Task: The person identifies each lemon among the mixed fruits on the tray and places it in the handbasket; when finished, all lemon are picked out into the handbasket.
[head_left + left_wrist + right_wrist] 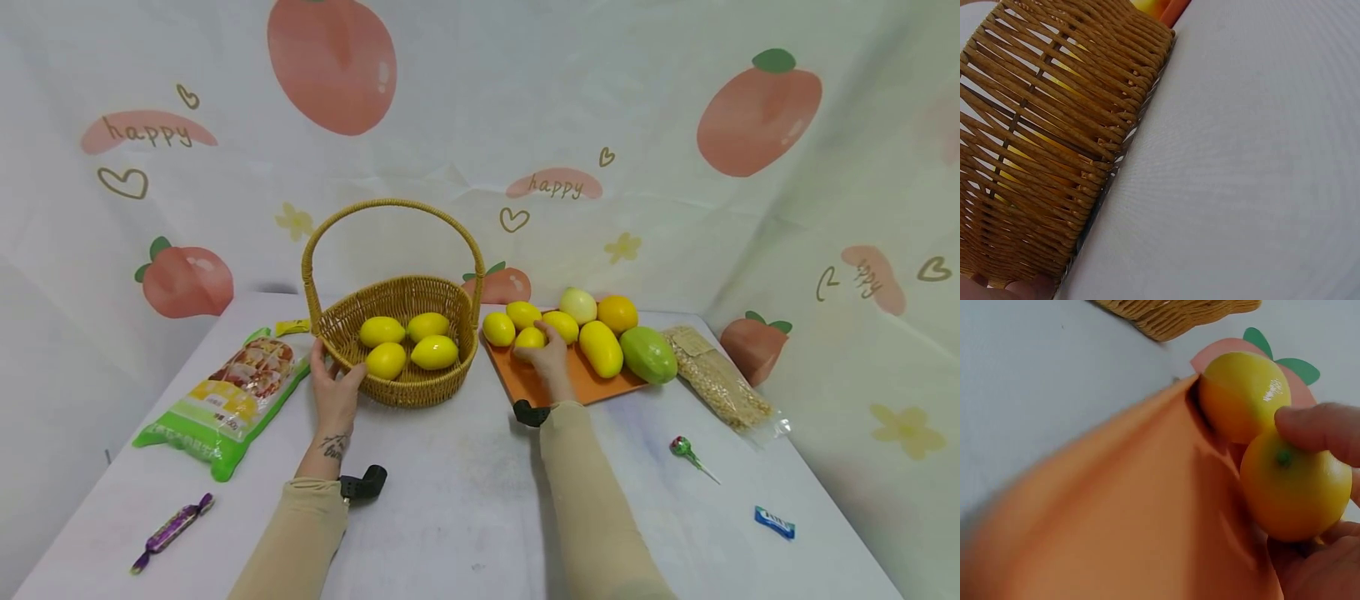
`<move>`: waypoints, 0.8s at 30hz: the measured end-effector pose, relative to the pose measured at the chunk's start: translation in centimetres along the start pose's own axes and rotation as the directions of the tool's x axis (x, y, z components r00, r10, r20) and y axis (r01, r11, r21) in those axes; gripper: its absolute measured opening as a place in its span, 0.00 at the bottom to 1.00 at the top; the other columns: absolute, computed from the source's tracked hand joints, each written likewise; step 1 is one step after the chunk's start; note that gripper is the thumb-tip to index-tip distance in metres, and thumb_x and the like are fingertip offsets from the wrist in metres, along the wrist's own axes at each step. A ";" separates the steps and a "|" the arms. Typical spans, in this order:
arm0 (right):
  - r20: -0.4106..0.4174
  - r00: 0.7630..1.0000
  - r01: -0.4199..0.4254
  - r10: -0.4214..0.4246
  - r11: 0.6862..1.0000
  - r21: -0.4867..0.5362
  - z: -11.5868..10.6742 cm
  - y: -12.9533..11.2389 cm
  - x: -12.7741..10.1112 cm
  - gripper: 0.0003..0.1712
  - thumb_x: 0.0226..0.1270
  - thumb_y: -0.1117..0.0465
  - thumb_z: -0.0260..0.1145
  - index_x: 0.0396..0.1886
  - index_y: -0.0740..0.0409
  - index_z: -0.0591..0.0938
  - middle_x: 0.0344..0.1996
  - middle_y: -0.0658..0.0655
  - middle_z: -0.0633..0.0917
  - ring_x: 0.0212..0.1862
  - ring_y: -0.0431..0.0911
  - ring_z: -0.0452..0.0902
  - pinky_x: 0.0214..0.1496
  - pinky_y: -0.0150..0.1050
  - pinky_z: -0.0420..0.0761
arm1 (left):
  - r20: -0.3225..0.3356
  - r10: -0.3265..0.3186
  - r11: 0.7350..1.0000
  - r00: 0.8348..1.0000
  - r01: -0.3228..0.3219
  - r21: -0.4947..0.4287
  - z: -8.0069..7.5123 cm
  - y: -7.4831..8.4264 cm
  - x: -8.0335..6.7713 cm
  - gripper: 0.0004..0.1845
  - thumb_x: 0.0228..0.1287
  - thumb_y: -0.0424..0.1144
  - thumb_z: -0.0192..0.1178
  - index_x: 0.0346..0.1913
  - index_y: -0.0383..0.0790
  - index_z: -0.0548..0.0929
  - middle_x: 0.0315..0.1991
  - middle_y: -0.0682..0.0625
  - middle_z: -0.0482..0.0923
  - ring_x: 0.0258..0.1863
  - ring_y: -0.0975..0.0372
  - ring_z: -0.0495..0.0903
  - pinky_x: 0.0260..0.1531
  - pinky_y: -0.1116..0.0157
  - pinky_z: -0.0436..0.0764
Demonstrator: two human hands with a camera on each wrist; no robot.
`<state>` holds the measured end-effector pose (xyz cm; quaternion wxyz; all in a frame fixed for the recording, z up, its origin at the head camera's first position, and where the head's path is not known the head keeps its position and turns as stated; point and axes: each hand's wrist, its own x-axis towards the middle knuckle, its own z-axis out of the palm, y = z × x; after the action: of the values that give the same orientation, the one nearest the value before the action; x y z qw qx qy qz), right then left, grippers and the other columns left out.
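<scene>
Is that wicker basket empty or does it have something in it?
Not empty: the basket stands upright holding four lemons.

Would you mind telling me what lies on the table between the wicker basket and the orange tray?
Nothing: in the head view the strip of white table between the wicker basket and the orange tray is bare.
</scene>
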<state>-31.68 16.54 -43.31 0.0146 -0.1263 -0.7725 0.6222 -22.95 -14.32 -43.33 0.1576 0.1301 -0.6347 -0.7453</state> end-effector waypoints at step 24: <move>0.280 0.887 0.258 -0.366 0.898 0.356 0.5 -5.7 -6.6 0.34 0.51 0.75 0.63 0.62 0.64 0.68 0.57 0.57 0.70 0.48 0.47 0.68 0.44 0.32 0.76 | 0.006 0.007 1.000 1.000 -0.007 0.001 -0.1 0.0 0.0 0.46 0.55 0.28 0.53 0.73 0.51 0.41 0.74 0.51 0.38 0.69 0.51 0.49 0.62 0.53 0.62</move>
<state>-26.41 13.54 -36.99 0.0017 0.1146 -0.6663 0.7368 -22.87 -14.38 -43.30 0.1580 0.1256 -0.6359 -0.7449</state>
